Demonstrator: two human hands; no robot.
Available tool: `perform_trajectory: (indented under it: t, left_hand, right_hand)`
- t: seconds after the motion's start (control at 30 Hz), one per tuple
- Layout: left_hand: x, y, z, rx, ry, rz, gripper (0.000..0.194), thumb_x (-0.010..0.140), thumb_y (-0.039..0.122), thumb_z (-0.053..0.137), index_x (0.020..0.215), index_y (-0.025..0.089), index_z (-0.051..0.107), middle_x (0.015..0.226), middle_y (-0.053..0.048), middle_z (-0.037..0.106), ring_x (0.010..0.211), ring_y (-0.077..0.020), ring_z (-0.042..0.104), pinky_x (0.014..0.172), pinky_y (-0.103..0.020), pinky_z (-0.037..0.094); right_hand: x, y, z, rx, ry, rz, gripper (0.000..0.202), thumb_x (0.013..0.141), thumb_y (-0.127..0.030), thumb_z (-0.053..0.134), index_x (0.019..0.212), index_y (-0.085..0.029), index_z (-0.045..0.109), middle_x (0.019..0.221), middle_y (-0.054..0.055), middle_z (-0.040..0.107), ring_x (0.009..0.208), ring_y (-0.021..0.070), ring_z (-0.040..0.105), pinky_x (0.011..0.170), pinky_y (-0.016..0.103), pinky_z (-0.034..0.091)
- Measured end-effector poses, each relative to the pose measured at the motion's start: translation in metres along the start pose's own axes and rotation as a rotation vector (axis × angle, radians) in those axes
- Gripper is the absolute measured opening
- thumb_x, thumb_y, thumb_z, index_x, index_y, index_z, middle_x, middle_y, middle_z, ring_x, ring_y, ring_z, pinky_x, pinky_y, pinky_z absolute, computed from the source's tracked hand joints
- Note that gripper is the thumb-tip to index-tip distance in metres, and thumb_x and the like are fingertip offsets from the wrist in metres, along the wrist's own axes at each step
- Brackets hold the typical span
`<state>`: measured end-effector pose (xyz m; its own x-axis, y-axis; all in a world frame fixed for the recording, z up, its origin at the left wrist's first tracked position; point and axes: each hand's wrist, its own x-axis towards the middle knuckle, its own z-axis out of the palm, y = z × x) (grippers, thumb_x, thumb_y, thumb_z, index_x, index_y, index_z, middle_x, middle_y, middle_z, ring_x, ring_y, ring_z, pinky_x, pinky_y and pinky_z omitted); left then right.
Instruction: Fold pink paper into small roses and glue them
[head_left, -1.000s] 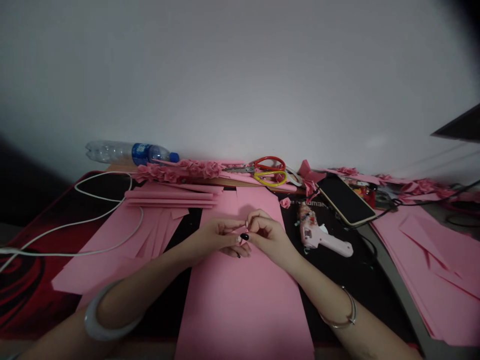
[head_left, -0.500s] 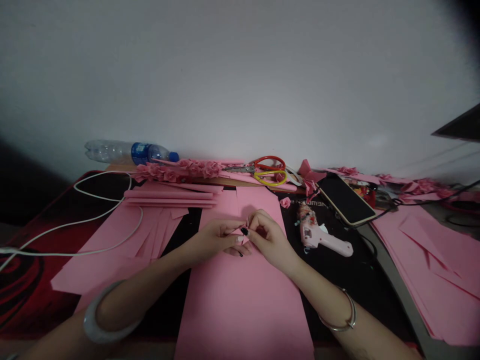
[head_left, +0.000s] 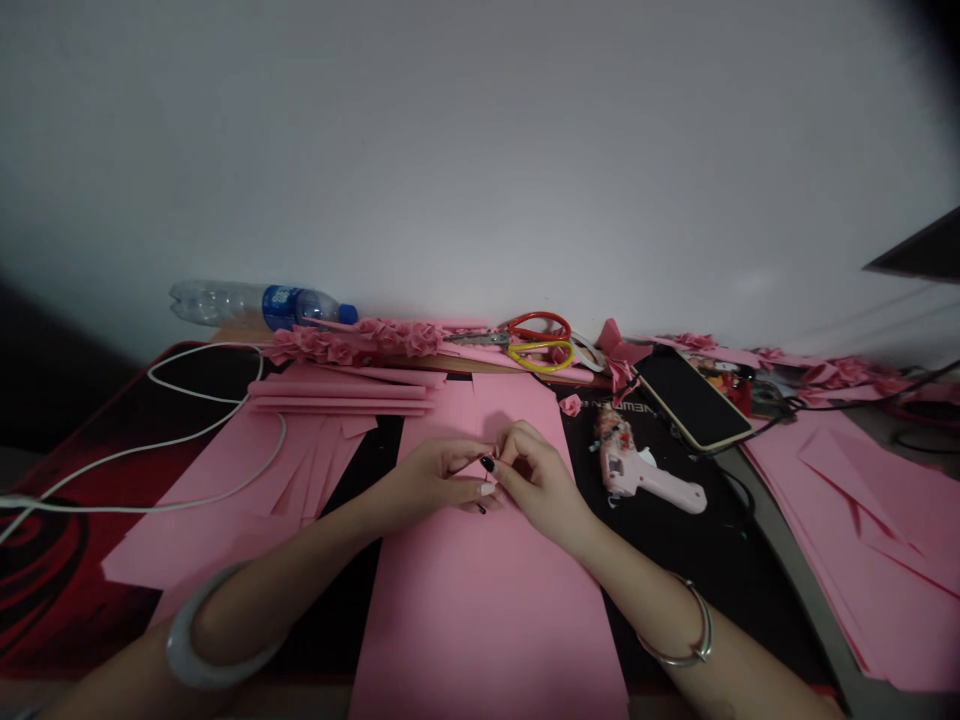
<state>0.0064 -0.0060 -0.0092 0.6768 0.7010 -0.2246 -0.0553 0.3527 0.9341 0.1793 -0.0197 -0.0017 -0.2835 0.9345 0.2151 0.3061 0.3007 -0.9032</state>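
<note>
pink paper (head_left: 478, 470) lies between left fingers (head_left: 459, 490) and right fingers (head_left: 514, 483).

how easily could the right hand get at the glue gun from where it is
Probably yes: the glue gun lies on the black mat beside the right hand, and nothing seems to stand between them. That hand is busy near the left hand, though, so it would have to break off.

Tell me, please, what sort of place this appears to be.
Probably a small paper-craft workspace, judging by the pink glue gun, the scissors and the row of folded pink paper flowers.
</note>
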Motion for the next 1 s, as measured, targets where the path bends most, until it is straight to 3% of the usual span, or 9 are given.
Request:
perform_trajectory:
  t: [0.27,0.47,0.63,0.8,1.0]
  left_hand:
    - [-0.0006,0.003,0.0006,0.005,0.013,-0.046,0.03,0.076,0.021,0.065,0.105,0.018,0.064,0.089,-0.006,0.069,0.076,-0.0161,0.068,0.069,-0.026,0.054]
    - [-0.0005,0.0048,0.0027,-0.032,0.008,-0.008,0.048,0.073,0.023,0.068,0.12,0.024,0.055,0.114,-0.009,0.062,0.077,-0.0167,0.068,0.068,-0.028,0.054]
    - [-0.0012,0.0061,0.0032,-0.012,0.0,-0.019,0.053,0.075,0.021,0.067,0.125,0.023,0.05,0.103,-0.008,0.066,0.08,-0.0191,0.068,0.07,-0.03,0.053]
    - [-0.0005,0.0018,0.0015,-0.011,-0.005,0.021,0.051,0.075,0.02,0.066,0.124,0.025,0.051,0.106,-0.007,0.065,0.079,-0.0186,0.069,0.07,-0.031,0.054]
    - [-0.0001,0.0015,0.0007,-0.018,-0.026,0.031,0.059,0.074,0.019,0.068,0.128,0.027,0.046,0.119,-0.01,0.06,0.078,-0.017,0.069,0.069,-0.029,0.053]
  right_hand:
    - [0.0014,0.0,0.0004,0.059,0.036,0.09,0.018,0.077,-0.012,0.055,0.064,-0.019,0.045,0.074,0.0,0.045,0.068,0.0137,0.047,0.059,0.027,0.037]
    - [0.0036,0.0009,-0.0014,0.09,0.042,0.079,0.019,0.077,-0.012,0.056,0.062,-0.019,0.046,0.074,0.0,0.047,0.07,0.014,0.047,0.062,0.027,0.038]
    - [0.0034,0.0031,-0.0019,0.092,0.048,0.1,0.02,0.075,-0.012,0.059,0.061,-0.019,0.046,0.076,0.001,0.048,0.071,0.0143,0.048,0.063,0.028,0.038]
    - [0.0037,0.0052,-0.0028,0.107,0.064,0.113,0.021,0.073,-0.014,0.062,0.059,-0.018,0.047,0.074,0.0,0.049,0.069,0.0137,0.048,0.062,0.027,0.037]
    - [0.0046,0.0049,-0.0012,0.246,-0.004,0.283,0.019,0.073,-0.021,0.064,0.063,-0.019,0.047,0.056,-0.005,0.046,0.048,0.0091,0.041,0.047,0.023,0.031]
